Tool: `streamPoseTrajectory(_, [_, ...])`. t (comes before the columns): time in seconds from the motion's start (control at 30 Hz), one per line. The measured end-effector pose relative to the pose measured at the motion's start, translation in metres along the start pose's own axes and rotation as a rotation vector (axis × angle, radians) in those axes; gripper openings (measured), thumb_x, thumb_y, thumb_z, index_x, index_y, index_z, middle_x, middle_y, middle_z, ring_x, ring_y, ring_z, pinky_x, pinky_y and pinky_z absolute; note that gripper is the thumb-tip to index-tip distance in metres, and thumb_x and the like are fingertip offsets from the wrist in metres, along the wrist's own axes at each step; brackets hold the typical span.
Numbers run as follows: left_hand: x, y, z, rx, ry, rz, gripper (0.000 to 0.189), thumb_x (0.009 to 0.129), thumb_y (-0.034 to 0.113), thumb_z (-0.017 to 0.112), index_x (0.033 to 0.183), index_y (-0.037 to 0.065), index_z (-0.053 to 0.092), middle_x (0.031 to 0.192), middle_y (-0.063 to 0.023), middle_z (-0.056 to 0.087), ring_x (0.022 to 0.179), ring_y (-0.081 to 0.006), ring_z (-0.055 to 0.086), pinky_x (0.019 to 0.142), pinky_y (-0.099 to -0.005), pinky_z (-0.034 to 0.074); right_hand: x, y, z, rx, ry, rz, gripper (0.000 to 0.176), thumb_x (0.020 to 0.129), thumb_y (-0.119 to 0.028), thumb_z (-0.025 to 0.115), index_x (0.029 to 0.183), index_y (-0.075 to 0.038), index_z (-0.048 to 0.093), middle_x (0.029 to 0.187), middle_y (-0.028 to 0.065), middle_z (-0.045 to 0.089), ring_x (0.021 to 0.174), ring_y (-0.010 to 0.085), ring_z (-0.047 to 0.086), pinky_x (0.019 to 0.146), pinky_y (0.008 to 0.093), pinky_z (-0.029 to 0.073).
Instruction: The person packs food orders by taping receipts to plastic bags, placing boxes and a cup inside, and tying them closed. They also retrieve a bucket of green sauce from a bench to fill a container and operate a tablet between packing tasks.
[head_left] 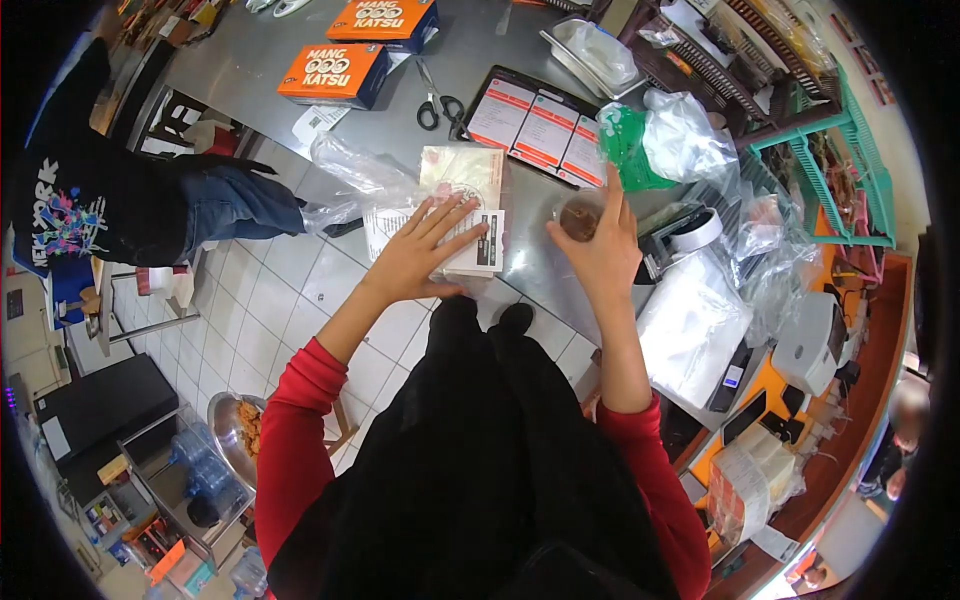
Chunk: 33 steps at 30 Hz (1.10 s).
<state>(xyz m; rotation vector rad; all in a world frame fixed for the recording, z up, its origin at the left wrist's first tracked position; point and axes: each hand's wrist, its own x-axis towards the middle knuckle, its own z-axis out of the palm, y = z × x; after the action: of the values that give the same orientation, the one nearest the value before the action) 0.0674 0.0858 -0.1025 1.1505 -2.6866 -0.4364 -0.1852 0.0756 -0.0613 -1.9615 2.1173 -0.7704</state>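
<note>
Centre frame: left hand [425, 250], fingers released, lay on a receipt [487, 252]; right hand [603, 255] grasped a small cup [580, 215]; upper-left boxes [335, 72] read "MANG KATSU".

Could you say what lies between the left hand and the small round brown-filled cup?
Head view: the white paper's edge under the left hand, then bare grey steel counter before the small round brown-filled cup.

Brushed metal for the tabletop [262, 50], dull sheen. Matt printed paper for the slip [484, 254]. Clear glossy plastic for the cup [580, 215] and crinkled bags [685, 135]. Matt cardboard for the boxes [335, 72]. Smooth glazed tiles on the floor [280, 290]. Glossy glass on the tablet [540, 125].
</note>
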Motion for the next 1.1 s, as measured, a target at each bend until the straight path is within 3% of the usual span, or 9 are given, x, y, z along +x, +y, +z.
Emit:
streamPoseTrajectory(0.1, [-0.001,-0.006,0.015,0.049,0.075,-0.021,0.06,0.079,0.035,0.061,0.135,0.023,0.041,0.145,-0.0085,0.031,0.134,-0.0269,0.029,0.11,-0.0466,0.017,-0.02,-0.014,-0.007,-0.002,0.221,-0.305,0.048,0.069,-0.02,0.073,0.113,-0.014,0.056,0.11,0.0111,0.058,0.102,0.0304,0.055,0.075,0.0417,0.047])
streamPoseTrajectory(0.2, [-0.001,-0.004,0.022,-0.023,0.143,-0.057,0.045,0.085,0.028,0.054,0.129,0.024,0.049,0.142,-0.0076,0.036,0.132,-0.0249,0.032,0.109,-0.0458,0.019,-0.052,-0.027,0.013,0.455,-0.261,-0.094,0.02,0.076,-0.023,0.069,0.087,-0.008,0.064,0.092,0.011,0.063,0.088,0.0277,0.061,0.067,0.04,0.047])
streamPoseTrajectory(0.27, [0.001,-0.008,0.021,-0.053,0.153,-0.047,0.044,0.085,0.028,0.055,0.128,0.024,0.051,0.142,-0.0069,0.036,0.133,-0.0244,0.031,0.11,-0.0451,0.018,-0.05,-0.026,0.037,0.654,-0.663,0.418,0.025,0.079,-0.029,0.068,0.076,-0.005,0.063,0.076,0.0102,0.064,0.075,0.0266,0.063,0.064,0.0389,0.047])
streamPoseTrajectory(0.47, [0.002,-0.012,0.02,-0.054,0.177,-0.014,0.043,0.084,0.028,0.055,0.126,0.02,0.052,0.14,-0.008,0.038,0.128,-0.0239,0.037,0.106,-0.0422,0.024,-0.041,-0.017,0.068,0.201,-0.574,0.251,0.048,0.082,-0.047,0.062,0.071,0.0,0.061,0.057,0.0102,0.059,0.046,0.0207,0.058,0.047,0.0321,0.045])
streamPoseTrajectory(0.57, [0.002,-0.012,0.019,-0.082,0.166,-0.002,0.043,0.085,0.027,0.055,0.126,0.018,0.051,0.141,-0.0088,0.037,0.129,-0.0253,0.036,0.106,-0.0426,0.024,-0.057,0.0,0.088,0.736,-0.85,0.784,0.061,0.084,-0.053,0.056,0.063,0.004,0.059,0.051,0.011,0.056,0.035,0.0166,0.051,0.034,0.0274,0.037])
streamPoseTrajectory(0.7, [0.0,-0.011,0.013,-0.08,0.133,0.012,0.041,0.086,0.025,0.053,0.126,0.015,0.051,0.141,-0.0098,0.036,0.129,-0.0265,0.035,0.106,-0.0434,0.024,-0.074,-0.008,0.096,0.865,-0.826,0.927,0.056,0.091,-0.043,0.051,0.064,0.005,0.059,0.048,0.008,0.053,0.033,0.014,0.047,0.031,0.0246,0.032])
streamPoseTrajectory(0.8, [0.006,0.0,-0.001,-0.136,0.197,0.027,0.039,0.08,0.018,0.06,0.118,0.013,0.056,0.134,-0.0126,0.041,0.123,-0.0302,0.039,0.103,-0.0459,0.028,-0.101,-0.011,0.074,0.723,-0.586,0.645,0.042,0.091,-0.031,0.054,0.067,0.003,0.061,0.048,0.0053,0.052,0.034,0.0117,0.047,0.033,0.0246,0.034])
streamPoseTrajectory(0.97, [0.061,0.07,-0.037,-0.429,0.377,0.256,0.036,0.068,0.012,0.069,0.103,0.009,0.061,0.115,-0.0094,0.051,0.109,-0.0287,0.047,0.092,-0.0423,0.036,-0.079,0.011,-0.011,0.523,0.719,0.648,0.035,0.088,-0.025,0.06,0.113,-0.002,0.052,0.105,0.0091,0.054,0.089,0.0166,0.053,0.065,0.0284,0.048])
streamPoseTrajectory(1.1, [0.167,0.111,0.013,-0.273,0.344,0.311,0.038,0.059,0.022,0.075,0.095,0.011,0.065,0.105,-0.0048,0.055,0.112,-0.0241,0.042,0.097,-0.0431,0.028,-0.045,0.074,-0.024,1.063,0.345,0.968,0.039,0.087,-0.026,0.059,0.114,0.001,0.052,0.106,0.0104,0.056,0.093,0.0173,0.055,0.066,0.034,0.053])
